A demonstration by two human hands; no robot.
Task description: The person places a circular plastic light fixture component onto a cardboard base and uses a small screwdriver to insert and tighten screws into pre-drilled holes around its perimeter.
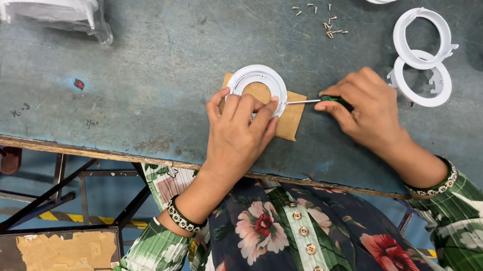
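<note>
Left hand (239, 131) pressing white plastic ring (256, 85), right hand (362, 107) gripping green-handled screwdriver (319, 101)

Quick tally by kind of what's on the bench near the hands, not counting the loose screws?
White rings, loose and unbagged, including those cut off at the edge: 8, for example the one under the left hand at
Bagged ring stack: 1
Screwdriver, in the right hand: 1
Cardboard pad: 1
Total: 11
</note>
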